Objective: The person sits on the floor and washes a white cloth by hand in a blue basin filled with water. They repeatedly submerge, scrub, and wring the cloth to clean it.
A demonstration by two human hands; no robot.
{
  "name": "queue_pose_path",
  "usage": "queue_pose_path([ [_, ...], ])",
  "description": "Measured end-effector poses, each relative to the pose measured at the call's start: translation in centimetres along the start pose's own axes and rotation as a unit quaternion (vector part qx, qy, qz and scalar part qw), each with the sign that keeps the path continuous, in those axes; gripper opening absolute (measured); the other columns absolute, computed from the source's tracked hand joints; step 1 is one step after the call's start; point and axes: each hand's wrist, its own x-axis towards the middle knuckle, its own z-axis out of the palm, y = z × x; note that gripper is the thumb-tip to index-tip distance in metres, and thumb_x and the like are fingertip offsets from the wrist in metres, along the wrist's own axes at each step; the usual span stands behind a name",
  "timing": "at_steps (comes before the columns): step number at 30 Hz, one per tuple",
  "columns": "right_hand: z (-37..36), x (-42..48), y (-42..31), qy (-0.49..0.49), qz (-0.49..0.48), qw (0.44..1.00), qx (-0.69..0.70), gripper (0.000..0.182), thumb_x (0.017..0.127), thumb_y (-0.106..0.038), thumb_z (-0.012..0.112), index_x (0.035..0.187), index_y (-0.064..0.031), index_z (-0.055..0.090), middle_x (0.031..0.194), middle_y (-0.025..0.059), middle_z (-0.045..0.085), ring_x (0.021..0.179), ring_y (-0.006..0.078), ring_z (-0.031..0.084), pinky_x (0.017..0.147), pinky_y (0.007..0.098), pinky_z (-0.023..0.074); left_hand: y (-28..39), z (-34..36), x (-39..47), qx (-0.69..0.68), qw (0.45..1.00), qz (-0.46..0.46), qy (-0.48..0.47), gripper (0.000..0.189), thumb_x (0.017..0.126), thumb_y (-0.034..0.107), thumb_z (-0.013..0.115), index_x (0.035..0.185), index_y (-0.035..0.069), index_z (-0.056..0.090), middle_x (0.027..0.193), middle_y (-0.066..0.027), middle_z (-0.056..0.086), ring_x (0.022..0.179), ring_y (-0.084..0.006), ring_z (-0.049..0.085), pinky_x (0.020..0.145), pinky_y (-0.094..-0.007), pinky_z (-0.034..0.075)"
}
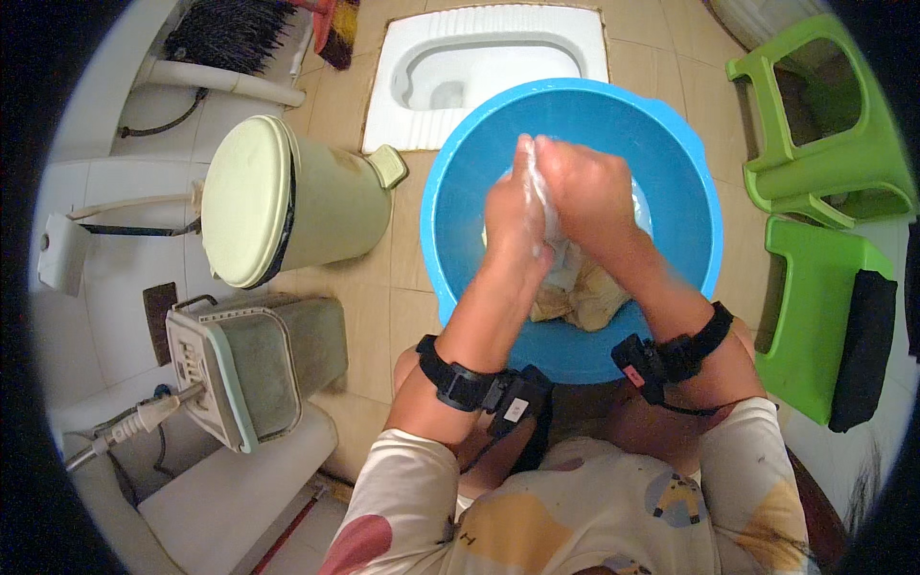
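Note:
A blue plastic basin [467, 165] stands on the tiled floor before me. Over it, my left hand [514, 215] and my right hand [589, 187] are pressed together, both closed on a wet, soapy white cloth [533, 180] squeezed between them. White suds show along the cloth and on my left hand. Below my hands, a bundle of beige cloth [593, 298] lies in the basin, with some whitish cloth beside it. The hands hide part of the basin's bottom, and my right hand is somewhat blurred.
A white squat toilet [496, 43] lies just beyond the basin. At left stand a pale green pedal bin [323, 201] and a grey mop bucket [266, 366]. Green plastic stools [812, 172] are at right, with a black cloth [862, 352] over one. Brush bristles [223, 36] show at upper left.

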Motion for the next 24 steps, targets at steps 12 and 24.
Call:
queue_pose_path([
  [12,0.1,-0.6,-0.4,-0.038,0.008,0.997,-0.063,0.009,0.074,-0.017,0.051,0.067,-0.0127,0.049,0.052,0.0034,0.051,0.044,0.0172,0.054,0.035,0.0299,0.041,1.3,-0.4,-0.3,0.051,0.999,0.004,-0.004,0.044,0.083,0.043,0.044,0.087,0.001,0.054,0.078,-0.0069,0.055,0.068,-0.017,0.052,0.061,-0.0303,0.043],
  [24,-0.3,-0.1,0.2,-0.053,0.056,0.997,0.013,0.011,0.078,-0.015,0.049,0.069,-0.0088,0.05,0.052,0.0049,0.052,0.045,0.0179,0.055,0.038,0.0298,0.0433,-0.1,-0.3,-0.2,0.019,0.999,0.028,-0.033,0.037,0.082,0.042,0.047,0.084,0.005,0.053,0.075,-0.0053,0.056,0.063,-0.0162,0.055,0.056,-0.0299,0.045],
])
